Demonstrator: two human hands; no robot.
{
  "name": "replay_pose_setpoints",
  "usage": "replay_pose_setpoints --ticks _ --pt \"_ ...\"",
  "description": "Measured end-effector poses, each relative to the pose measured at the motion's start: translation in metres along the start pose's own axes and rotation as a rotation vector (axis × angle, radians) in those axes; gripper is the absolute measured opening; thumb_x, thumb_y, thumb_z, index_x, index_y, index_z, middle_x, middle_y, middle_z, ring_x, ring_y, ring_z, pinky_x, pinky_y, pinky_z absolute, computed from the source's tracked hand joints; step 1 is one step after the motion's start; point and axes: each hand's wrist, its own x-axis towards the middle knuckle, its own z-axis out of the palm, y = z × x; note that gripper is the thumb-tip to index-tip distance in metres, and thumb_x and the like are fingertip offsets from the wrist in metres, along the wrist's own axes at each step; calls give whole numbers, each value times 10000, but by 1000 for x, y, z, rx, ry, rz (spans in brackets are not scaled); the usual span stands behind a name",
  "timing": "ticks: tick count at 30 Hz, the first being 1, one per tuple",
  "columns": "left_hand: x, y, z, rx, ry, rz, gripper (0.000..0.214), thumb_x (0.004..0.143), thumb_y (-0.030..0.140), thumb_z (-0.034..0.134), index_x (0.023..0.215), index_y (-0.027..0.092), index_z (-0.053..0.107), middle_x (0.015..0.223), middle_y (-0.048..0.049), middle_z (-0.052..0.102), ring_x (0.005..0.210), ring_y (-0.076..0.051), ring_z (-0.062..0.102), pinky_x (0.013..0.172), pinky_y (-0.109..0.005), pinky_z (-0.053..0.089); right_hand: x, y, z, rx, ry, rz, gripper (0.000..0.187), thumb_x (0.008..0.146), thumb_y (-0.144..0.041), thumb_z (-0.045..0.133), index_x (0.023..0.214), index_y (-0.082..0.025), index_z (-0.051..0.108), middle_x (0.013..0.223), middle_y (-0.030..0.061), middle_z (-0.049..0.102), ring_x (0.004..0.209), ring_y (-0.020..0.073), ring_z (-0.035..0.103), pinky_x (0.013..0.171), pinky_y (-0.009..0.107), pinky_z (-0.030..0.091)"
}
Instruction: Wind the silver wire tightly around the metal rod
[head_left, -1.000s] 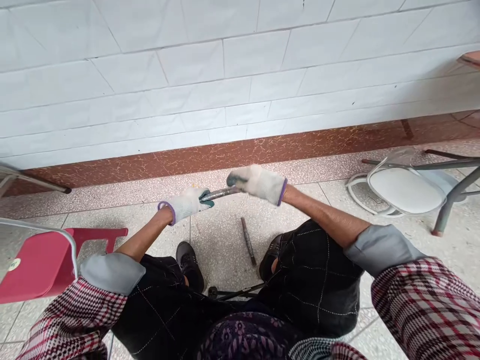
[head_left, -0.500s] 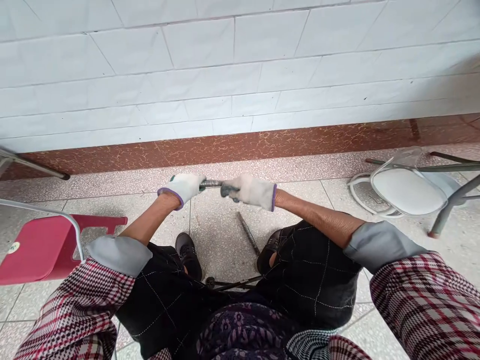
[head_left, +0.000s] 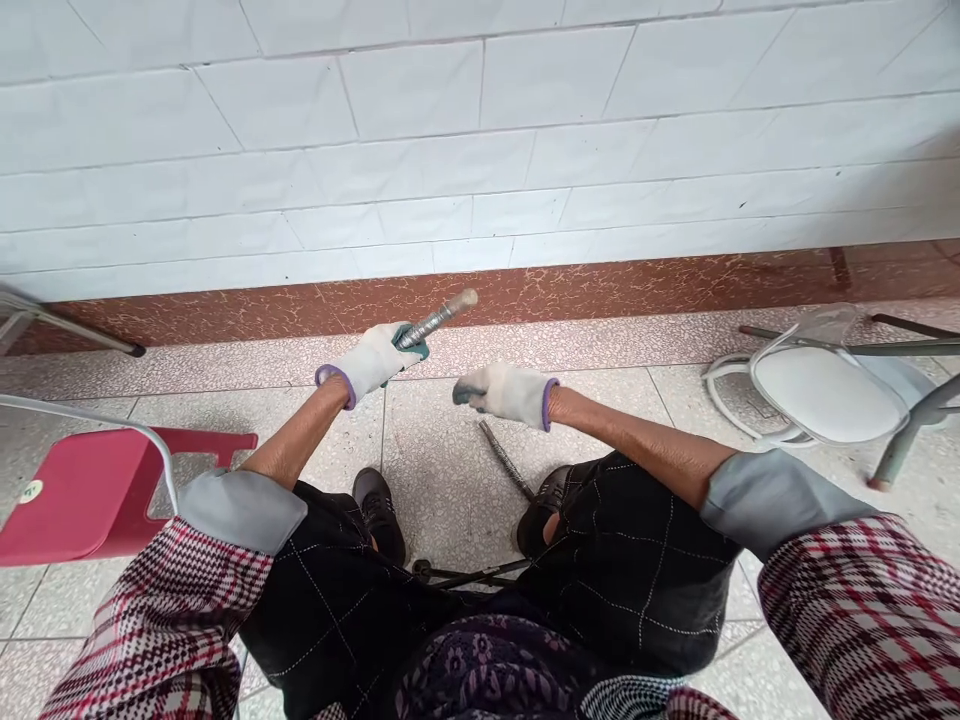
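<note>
Half a second ago both gloved hands met on one short threaded metal rod held level in front of the knees; since then the right hand (head_left: 504,392) has let go and dropped a little toward the floor, and the left hand (head_left: 373,358) has kept the rod and tipped it up. The left hand is now closed around the near end of the threaded rod (head_left: 438,317), whose free end points up and to the right, toward the reddish-brown skirting tiles (head_left: 600,285) at the foot of the white tiled wall (head_left: 420,130). The right hand hangs just to the right of and below the left, apart from the rod; its fingers are loosely curled, and I cannot tell whether anything small sits inside them.

A second rod (head_left: 506,467) lies on the speckled floor (head_left: 435,470) just below the right hand, slanting from far left to near right, with its near end by the right shoe (head_left: 545,505). The left shoe (head_left: 379,512) stands near the middle, and a thin dark bar (head_left: 469,574) lies between the legs.

On the left stands a red chair (head_left: 90,495) with a small round sticker at its edge, too small to read. A white chair (head_left: 825,385) lies tipped over at far right. No other writing or brand can be read.
</note>
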Motion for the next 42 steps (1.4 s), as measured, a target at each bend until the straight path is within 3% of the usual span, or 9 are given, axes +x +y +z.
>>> replay_pose_setpoints --ticks 5,10,14,17,21,26,33,39,42 --pt "9 -11 18 654 -272 -34 200 941 281 668 1111 244 767 748 -66 671 674 -232 616 643 -319 395 -7 -11 -16 77 38 -33 233 1014 -236 605 1112 -196 813 946 54 786 772 168 660 696 264 466" --pt "-17 8 36 187 -292 139 217 876 326 756 1075 236 749 738 -13 657 619 -163 547 602 -270 413 -3 21 -53 261 268 89 243 998 -177 576 1077 -153 804 992 73 779 718 136 616 665 254 475" --pt "-22 20 22 -335 -122 13 276 942 344 699 1169 187 697 761 1 600 521 -109 450 501 -254 389 0 15 -36 248 173 122 258 1022 -203 581 1149 -145 800 862 52 735 659 133 580 598 246 439" --pt "-9 12 10 -143 -21 -62 215 967 329 653 1117 181 693 761 -13 592 543 -129 481 536 -277 399 -4 -11 -18 186 57 45 266 1021 -149 568 1162 -157 794 866 39 739 716 127 620 668 227 459" --pt "5 -5 16 474 -146 -51 120 893 214 658 975 214 745 700 -54 608 661 -234 603 662 -345 423 -7 -23 -26 151 82 14 245 1021 -177 572 1130 -155 790 863 41 731 694 126 602 645 235 440" --pt "-11 1 33 151 -283 79 153 797 242 772 950 237 779 688 -38 650 620 -193 592 603 -307 429 0 17 -57 241 285 91 271 967 -154 550 1070 -138 800 864 51 727 667 124 581 612 250 428" --pt "-11 14 13 -111 -38 -52 302 925 315 666 1192 195 743 738 -31 644 543 -140 513 514 -275 420 -9 -7 -27 147 84 73 232 945 -160 615 1063 -168 814 822 52 756 694 152 622 648 269 448" --pt "1 13 14 637 -130 -4 308 995 233 523 1199 211 753 884 -104 725 747 -220 627 631 -316 388 -21 -19 -48 183 155 41 280 1019 -227 574 1188 -184 794 956 60 761 723 141 613 644 279 445" --pt "-3 15 19 629 -199 78 328 1000 255 532 1247 230 745 831 -90 723 720 -220 642 624 -313 398 -19 8 -74 271 366 153 286 984 -178 582 1147 -124 810 903 83 743 676 138 598 606 293 450"
